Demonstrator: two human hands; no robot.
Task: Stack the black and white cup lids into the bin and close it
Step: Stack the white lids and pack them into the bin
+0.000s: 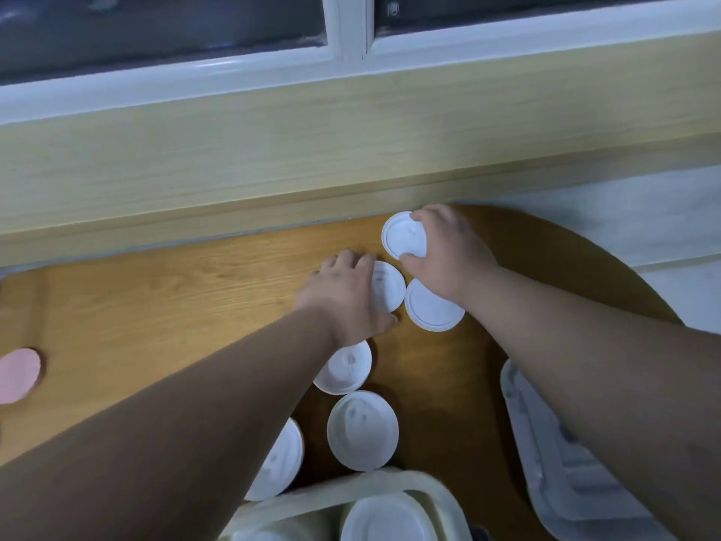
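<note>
Right hand (pixel 448 263) pinches far white lid (pixel 402 236); left hand (pixel 347 298) fingers and thumb curl round nearer lid (pixel 390 287) on table (pixel 195 290).

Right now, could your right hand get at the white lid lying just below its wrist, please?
Probably, though not freely: the right hand grips the far lid, so it must stack or release that first; the near lid lies mostly uncovered.

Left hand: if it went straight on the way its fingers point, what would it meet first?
The left hand would probably meet the pale wood panel below the window, past a strip of bare table. The white lid in the right hand sits right of that line; depth is unclear.
</note>
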